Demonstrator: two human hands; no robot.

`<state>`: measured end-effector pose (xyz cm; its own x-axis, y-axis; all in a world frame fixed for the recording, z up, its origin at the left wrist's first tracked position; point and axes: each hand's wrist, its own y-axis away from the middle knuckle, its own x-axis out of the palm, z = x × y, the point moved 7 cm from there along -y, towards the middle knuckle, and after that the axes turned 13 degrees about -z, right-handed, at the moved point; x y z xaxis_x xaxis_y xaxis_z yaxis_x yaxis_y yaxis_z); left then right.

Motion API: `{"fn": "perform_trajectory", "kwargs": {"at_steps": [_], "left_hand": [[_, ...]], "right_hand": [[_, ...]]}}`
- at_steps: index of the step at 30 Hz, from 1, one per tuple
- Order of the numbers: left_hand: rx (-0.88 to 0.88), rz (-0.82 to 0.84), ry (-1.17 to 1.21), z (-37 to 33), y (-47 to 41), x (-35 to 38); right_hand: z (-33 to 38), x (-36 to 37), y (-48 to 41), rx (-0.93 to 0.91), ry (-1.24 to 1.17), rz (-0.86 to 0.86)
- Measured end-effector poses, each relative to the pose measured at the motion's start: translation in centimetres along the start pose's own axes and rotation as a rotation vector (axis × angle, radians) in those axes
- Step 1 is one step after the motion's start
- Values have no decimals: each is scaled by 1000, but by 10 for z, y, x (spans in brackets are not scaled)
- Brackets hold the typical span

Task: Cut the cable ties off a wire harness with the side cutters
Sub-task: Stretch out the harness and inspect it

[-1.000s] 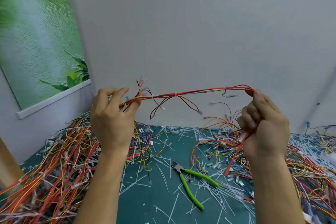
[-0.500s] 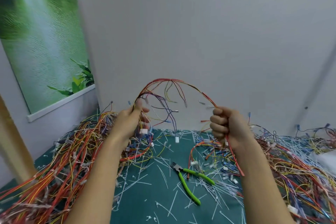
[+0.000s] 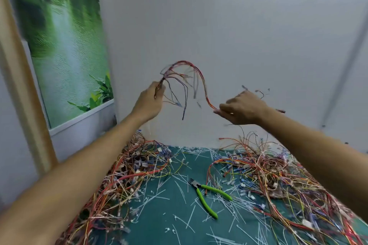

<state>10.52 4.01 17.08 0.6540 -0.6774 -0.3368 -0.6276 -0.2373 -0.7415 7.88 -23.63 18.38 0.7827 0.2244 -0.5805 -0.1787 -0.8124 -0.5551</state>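
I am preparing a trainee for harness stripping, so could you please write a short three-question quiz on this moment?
1. True or false: the right hand holds the side cutters.
2. What holds the wire harness? A) left hand only B) right hand only C) both hands
3. Fill in: the side cutters lie on the ____, among cut cable ties.
Key: 1 false; 2 C; 3 mat.
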Motion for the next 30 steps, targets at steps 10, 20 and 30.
{"fn": "perform_trajectory", "kwargs": {"at_steps": [10, 20, 30], "left_hand": [[1357, -206, -758, -53, -5, -41], [34, 254, -19, -14, -23, -13], [-616, 336, 541, -52, 45, 36]], "right_hand": [[-82, -27, 32, 218, 514, 165], [-111, -11, 53, 1245, -376, -82], [8, 45, 20, 1712, -1590, -68]]}}
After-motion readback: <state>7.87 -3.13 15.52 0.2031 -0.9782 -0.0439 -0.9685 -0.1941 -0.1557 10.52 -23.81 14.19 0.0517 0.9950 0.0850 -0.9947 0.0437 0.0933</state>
